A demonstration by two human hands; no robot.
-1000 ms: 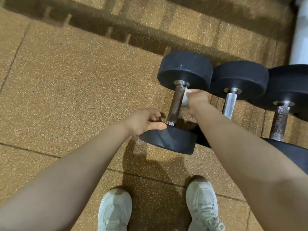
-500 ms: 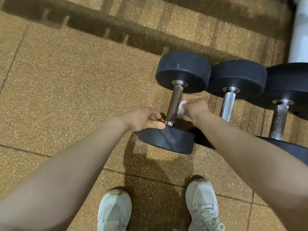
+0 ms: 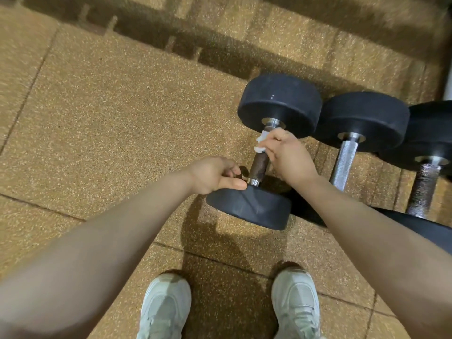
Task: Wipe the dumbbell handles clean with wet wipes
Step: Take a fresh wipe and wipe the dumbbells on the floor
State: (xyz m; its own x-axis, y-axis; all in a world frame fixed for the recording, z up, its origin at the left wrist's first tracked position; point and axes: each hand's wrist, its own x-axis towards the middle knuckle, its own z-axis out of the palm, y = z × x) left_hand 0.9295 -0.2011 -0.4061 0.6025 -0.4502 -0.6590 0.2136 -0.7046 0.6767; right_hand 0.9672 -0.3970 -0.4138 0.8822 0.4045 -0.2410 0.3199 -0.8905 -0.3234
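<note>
A black dumbbell lies on the floor with a rusty brown handle [image 3: 258,167] between its far head [image 3: 281,104] and near head [image 3: 252,209]. My right hand [image 3: 286,152] holds a white wet wipe [image 3: 262,140] wrapped round the upper part of that handle. My left hand [image 3: 215,174] grips the near head at its top edge, thumb on the rubber, fingers curled behind it.
Two more dumbbells lie to the right: one with a shiny handle [image 3: 344,165], one with a dark speckled handle [image 3: 423,189]. My two white shoes [image 3: 166,307] stand on the speckled rubber floor tiles [image 3: 110,113]. A white post [image 3: 448,77] stands at the far right edge.
My right hand slid the wipe down the handle, then back up toward the far head. My left hand stayed on the near head.
</note>
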